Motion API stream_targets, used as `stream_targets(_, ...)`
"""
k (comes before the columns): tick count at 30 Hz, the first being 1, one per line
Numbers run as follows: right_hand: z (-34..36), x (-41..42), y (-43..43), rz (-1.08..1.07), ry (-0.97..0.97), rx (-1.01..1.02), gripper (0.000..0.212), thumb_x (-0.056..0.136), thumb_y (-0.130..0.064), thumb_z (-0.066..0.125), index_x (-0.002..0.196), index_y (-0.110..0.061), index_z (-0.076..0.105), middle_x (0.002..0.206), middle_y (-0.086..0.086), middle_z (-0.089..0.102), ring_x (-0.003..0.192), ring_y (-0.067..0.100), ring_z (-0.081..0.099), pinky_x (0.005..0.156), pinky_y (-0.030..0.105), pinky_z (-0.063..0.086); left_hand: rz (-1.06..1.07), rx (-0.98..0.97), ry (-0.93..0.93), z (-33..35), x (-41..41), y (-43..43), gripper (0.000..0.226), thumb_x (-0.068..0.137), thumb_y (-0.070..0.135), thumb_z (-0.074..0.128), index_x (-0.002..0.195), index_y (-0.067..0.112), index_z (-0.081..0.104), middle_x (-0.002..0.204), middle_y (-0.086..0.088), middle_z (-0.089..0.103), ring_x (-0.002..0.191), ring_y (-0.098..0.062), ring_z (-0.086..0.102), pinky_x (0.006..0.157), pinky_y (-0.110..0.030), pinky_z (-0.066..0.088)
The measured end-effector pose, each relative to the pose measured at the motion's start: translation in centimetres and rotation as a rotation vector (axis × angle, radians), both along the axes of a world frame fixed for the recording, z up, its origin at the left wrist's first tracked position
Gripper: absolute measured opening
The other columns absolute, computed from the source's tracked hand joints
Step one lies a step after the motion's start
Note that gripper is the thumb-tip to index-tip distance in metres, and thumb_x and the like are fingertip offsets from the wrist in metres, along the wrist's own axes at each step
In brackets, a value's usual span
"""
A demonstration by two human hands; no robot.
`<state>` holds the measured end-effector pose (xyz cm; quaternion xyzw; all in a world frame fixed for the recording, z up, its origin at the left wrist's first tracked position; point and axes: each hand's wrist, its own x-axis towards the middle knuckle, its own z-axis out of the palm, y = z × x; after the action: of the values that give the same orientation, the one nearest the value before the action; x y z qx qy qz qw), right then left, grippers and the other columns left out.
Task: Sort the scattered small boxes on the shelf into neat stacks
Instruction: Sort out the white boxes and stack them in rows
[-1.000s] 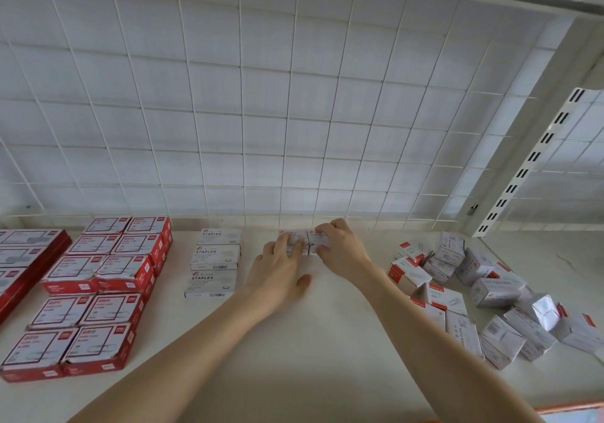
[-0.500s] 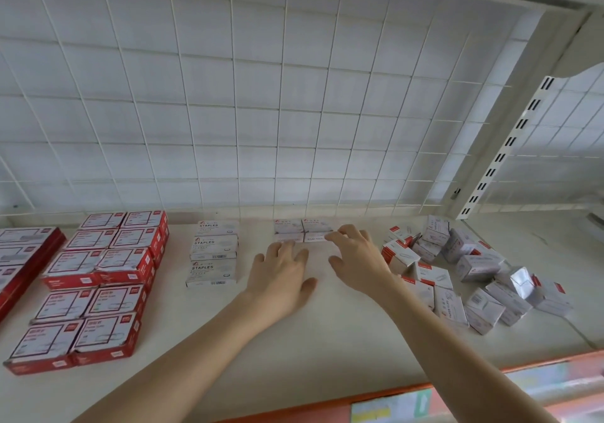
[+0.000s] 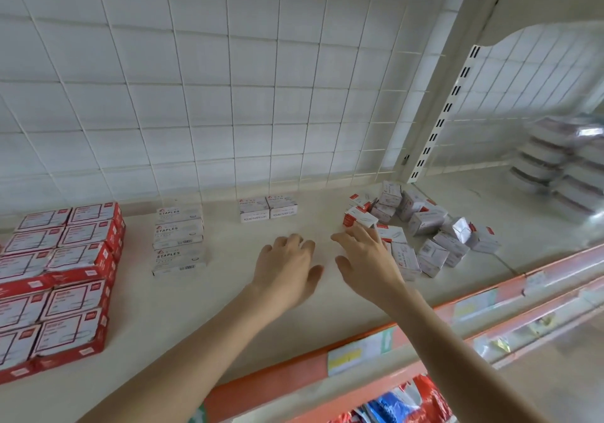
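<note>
Two small white paper-clip boxes (image 3: 268,209) stand side by side at the back of the shelf (image 3: 228,295), square to each other. A loose heap of several small white-and-red boxes (image 3: 421,226) lies to the right. My left hand (image 3: 286,265) hovers over the bare shelf in front of the pair, fingers loosely bent, holding nothing. My right hand (image 3: 366,256) reaches toward the heap with fingers spread; its fingertips are at the nearest red-ended box (image 3: 359,218) and it grips nothing.
Three white staples boxes (image 3: 179,239) lie in a row left of centre. Red-and-white boxes (image 3: 62,275) fill the far left in stacked rows. A wire grid backs the shelf, an orange label rail (image 3: 425,321) runs along its front, and wrapped packs (image 3: 562,164) sit far right.
Both hands have let go of the two paper-clip boxes and drawn back from them. My right hand has swung right toward the heap. The view has tilted down.
</note>
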<state>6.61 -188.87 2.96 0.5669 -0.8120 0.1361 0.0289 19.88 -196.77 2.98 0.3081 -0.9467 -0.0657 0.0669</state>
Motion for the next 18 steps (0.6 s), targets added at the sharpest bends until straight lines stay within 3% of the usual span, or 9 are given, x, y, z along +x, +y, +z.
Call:
stream_targets(4, -0.8, -1.2, 1.9, -0.018, -0.082, -0.141, 0.035, 0.079, -0.009, 0.059, 0.114, -0.008, 0.061, 0.113, 0.012, 0.059, 0.106, 0.038, 0.05, 0.087, 0.047, 0.042, -0.022, 0.004, -0.019, -0.1, -1.0, 0.8, 0.046, 0.094, 0.042, 0.038, 0.131, 0.014, 0.044, 0.132, -0.004, 0.044, 0.121, -0.025, 0.043, 0.092, -0.033, 0.04)
stream_targets(7, -1.5, -2.9, 3.2, -0.041, -0.066, -0.204, 0.033, 0.071, -0.015, 0.056, 0.102, -0.007, 0.066, 0.098, 0.012, 0.064, 0.09, 0.04, 0.058, 0.076, 0.049, 0.049, -0.031, 0.002, -0.018, 0.0, -2.3, 1.4, 0.046, 0.094, 0.043, 0.038, 0.128, 0.014, 0.046, 0.129, -0.004, 0.046, 0.119, -0.025, 0.044, 0.091, -0.033, 0.039)
stream_targets(13, -1.6, -7.1, 5.0, -0.028, -0.102, -0.245, 0.03, 0.076, -0.022, 0.056, 0.099, -0.008, 0.068, 0.094, 0.01, 0.066, 0.089, 0.036, 0.059, 0.079, 0.042, 0.048, -0.047, 0.029, 0.11, 0.3, -6.2, 3.3, 0.042, 0.093, 0.039, 0.04, 0.128, 0.017, 0.046, 0.127, -0.001, 0.047, 0.117, -0.023, 0.045, 0.088, -0.031, 0.041)
stream_targets(18, -1.0, -10.9, 6.4, -0.028, -0.081, -0.333, 0.025, 0.073, -0.016, 0.059, 0.092, -0.005, 0.069, 0.088, 0.011, 0.066, 0.082, 0.037, 0.059, 0.075, 0.04, 0.047, -0.091, 0.004, 0.19, 0.5, -9.9, 5.4, 0.041, 0.091, 0.032, 0.042, 0.128, 0.016, 0.047, 0.13, 0.0, 0.046, 0.12, -0.021, 0.042, 0.092, -0.03, 0.037)
